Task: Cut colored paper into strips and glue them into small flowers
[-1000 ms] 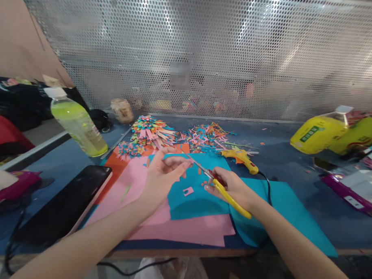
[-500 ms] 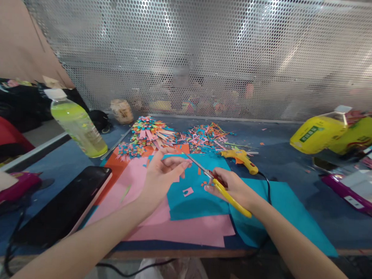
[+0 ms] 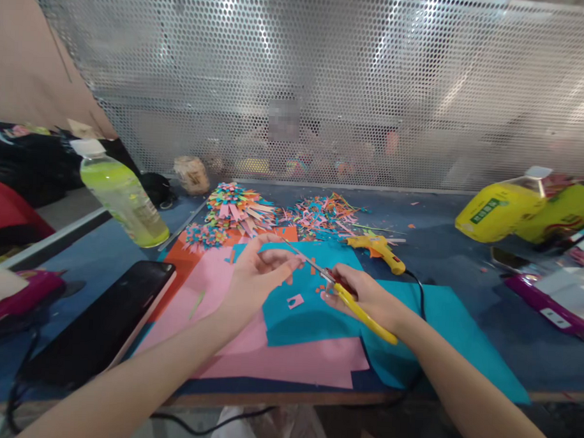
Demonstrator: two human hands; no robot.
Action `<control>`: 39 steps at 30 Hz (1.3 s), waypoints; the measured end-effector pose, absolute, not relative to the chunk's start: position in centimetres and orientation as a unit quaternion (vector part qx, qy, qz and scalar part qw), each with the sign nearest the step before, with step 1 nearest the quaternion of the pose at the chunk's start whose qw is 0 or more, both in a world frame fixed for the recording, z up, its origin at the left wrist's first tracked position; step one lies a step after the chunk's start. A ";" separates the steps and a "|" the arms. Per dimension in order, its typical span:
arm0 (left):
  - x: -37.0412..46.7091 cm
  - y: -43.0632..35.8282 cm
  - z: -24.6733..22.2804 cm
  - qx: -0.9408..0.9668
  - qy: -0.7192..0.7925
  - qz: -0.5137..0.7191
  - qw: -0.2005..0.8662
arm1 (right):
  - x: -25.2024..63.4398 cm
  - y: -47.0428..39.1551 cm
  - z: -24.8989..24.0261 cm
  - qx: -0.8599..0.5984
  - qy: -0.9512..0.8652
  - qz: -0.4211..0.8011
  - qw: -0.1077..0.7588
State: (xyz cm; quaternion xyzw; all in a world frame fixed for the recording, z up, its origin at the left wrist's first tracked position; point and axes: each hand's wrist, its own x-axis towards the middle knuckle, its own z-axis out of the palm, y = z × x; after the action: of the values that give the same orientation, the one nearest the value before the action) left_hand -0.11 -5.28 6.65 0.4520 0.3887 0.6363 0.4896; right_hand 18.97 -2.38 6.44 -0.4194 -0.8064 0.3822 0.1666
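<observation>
My right hand [image 3: 354, 291] grips yellow-handled scissors [image 3: 365, 314], whose blades point up and left toward my other hand. Thumb and fingers of my left hand [image 3: 266, 269] are pinched together beside the blades; what they hold is too small to make out. Beneath both hands are blue sheets [image 3: 307, 328], overlapping pink paper [image 3: 291, 366]. A small notched pink piece [image 3: 295, 301] and tiny orange scraps [image 3: 320, 289] lie on the blue sheet. Behind my left hand stands a cone-like bundle of coloured paper strips [image 3: 239, 207], with a smaller cluster [image 3: 205, 237] beside it.
A yellow glue gun [image 3: 378, 249] with a black cord lies behind my right hand, near piled paper strips [image 3: 323, 214]. At left are a green bottle [image 3: 123, 197] and a black phone-like slab [image 3: 101, 321]. Yellow-labelled bottles [image 3: 500, 210] lie at right. A perforated metal panel [image 3: 349, 87] stands behind.
My left hand has shifted slightly to the right and its fingers have moved a little. The scissor blades have tilted slightly, with the tips farther up and left.
</observation>
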 end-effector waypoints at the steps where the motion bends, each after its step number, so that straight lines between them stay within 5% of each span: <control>1: -0.2 -5.3 6.6 0.453 0.389 0.636 0.488 | 19.0 -2.4 6.4 -0.419 -0.808 0.380 0.166; 39: -0.3 -5.1 6.3 0.446 0.387 0.638 0.494 | 19.1 -2.2 6.4 -0.415 -0.802 0.391 0.177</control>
State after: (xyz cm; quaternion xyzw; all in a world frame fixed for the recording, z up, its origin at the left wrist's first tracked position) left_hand -0.33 -5.10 6.33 0.4465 0.3874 0.6378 0.4938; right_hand 19.09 -2.23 6.38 -0.4146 -0.8022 0.3914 0.1770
